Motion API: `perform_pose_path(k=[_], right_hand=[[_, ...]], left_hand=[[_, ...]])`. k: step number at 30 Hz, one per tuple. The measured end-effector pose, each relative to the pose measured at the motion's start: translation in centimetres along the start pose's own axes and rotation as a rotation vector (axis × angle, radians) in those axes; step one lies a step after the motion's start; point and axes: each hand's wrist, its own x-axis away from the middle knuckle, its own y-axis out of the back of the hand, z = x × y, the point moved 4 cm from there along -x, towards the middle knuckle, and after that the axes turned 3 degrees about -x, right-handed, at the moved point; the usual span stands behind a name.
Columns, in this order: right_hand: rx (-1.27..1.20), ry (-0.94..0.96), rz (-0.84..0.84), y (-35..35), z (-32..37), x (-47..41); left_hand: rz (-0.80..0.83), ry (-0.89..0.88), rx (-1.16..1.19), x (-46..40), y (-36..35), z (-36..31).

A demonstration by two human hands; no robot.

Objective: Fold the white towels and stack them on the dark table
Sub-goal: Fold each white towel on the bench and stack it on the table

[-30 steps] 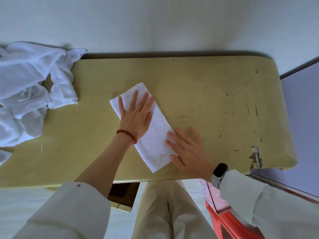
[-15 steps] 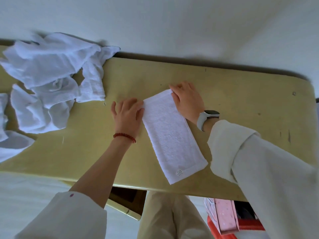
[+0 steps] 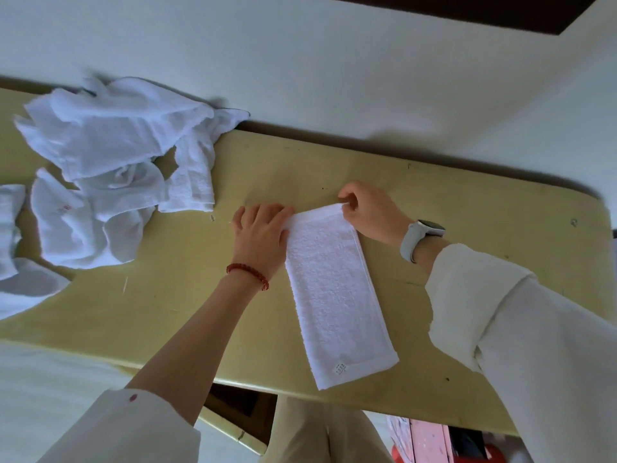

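A white towel point(image 3: 334, 295), folded into a long narrow strip, lies on the yellow table point(image 3: 467, 202) with its near end at the front edge. My left hand point(image 3: 262, 233) grips the far left corner of the strip. My right hand point(image 3: 369, 212) pinches the far right corner between thumb and fingers. A heap of loose white towels point(image 3: 110, 168) lies crumpled on the table's left part.
A white wall rises behind the table. A dark surface point(image 3: 500, 11) shows at the top right corner of the view. Below the front edge are my legs, a red stool point(image 3: 417, 452) and a pink item.
Both hands have moved from lying flat on the strip to its far end and now hold its two far corners. The view has shifted right and up.
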Motion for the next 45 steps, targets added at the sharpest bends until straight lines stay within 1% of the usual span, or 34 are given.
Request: perform_pose_path(k=[4,7,11,12,15,16,18,21,26,29,32,35,38,43,45], right_hand=[[-0.011,0.082,0.050,1.0,0.8,0.8],[-0.020,0.143,0.045,1.9,1.0,1.5],[-0.014,0.190,0.011,2.8,1.0,1.9],[-0.012,0.193,-0.013,3.2,1.0,1.9],[-0.026,0.195,-0.060,4.2,1.0,2.1],[-0.038,0.194,-0.071,4.5,1.0,2.1],[-0.064,0.188,-0.107,5.1,1.0,2.1],[-0.106,0.192,-0.183,6.1,1.0,2.3],[-0.144,0.251,-0.290,7.4,1.3,3.0],[-0.099,0.318,-0.346,7.0,1.4,4.4],[-0.064,0.332,-0.376,5.4,0.2,6.9],[-0.045,0.356,-0.377,3.1,-1.1,9.6],[-0.007,0.417,-0.338,0.8,-2.2,11.8],[0.066,0.469,-0.321,-1.8,-3.9,14.4],[0.096,0.485,-0.308,-2.3,-4.1,14.9]], left_hand=[[0.148,0.042,0.012,-0.9,0.4,0.1],[0.236,0.060,0.027,-1.6,0.8,0.1],[0.337,0.146,0.104,-2.8,1.4,-0.1],[0.363,0.168,0.154,-3.0,1.6,-0.1],[0.478,0.209,0.434,-3.6,2.5,-0.6],[0.510,0.206,0.496,-3.7,2.9,-0.9],[0.535,0.208,0.542,-4.2,3.7,-1.2],[0.458,0.212,0.563,-5.0,4.7,-1.3],[0.145,0.156,0.503,-5.0,6.8,-2.7],[0.017,0.112,0.470,-3.6,7.3,-3.5],[-0.021,0.009,0.524,-0.9,6.1,-4.0],[0.014,-0.067,0.560,2.6,4.1,-4.1],[0.031,-0.102,0.553,5.5,1.9,-3.8],[-0.116,-0.228,0.328,8.6,0.3,-4.5],[-0.158,-0.260,0.273,9.4,0.2,-5.1]])
